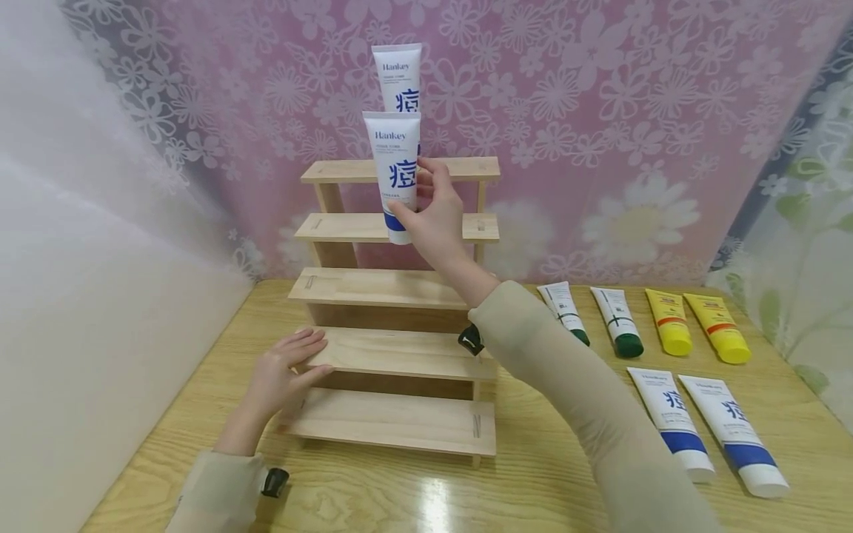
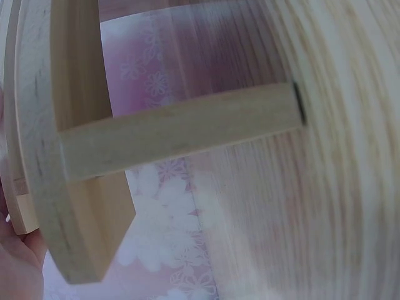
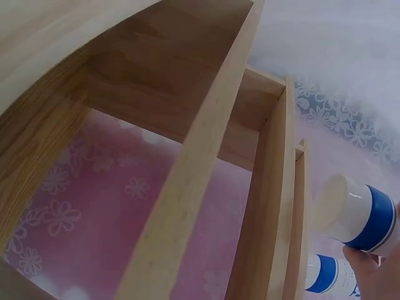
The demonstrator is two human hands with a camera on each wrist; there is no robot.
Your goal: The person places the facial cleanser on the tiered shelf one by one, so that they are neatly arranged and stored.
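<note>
My right hand (image 1: 435,215) grips a white squeeze tube (image 1: 393,159) with a blue band, holding it upright with the cap down, in front of the upper tiers of a stepped wooden display rack (image 1: 393,422). Behind it, a matching tube (image 1: 398,70) stands at the top tier, its lower part hidden. In the right wrist view the held tube's white cap (image 3: 334,203) shows at the right. My left hand (image 1: 276,374) holds the left end of the rack's second tier from the bottom, fingers on top and thumb at the front edge; the left wrist view catches part of it.
Right of the rack, two white tubes with green caps (image 1: 616,322) and two yellow tubes (image 1: 669,322) lie on the wooden table (image 1: 533,474). Nearer lie two more blue-banded white tubes (image 1: 673,422). A pink floral curtain (image 1: 566,148) hangs behind the rack.
</note>
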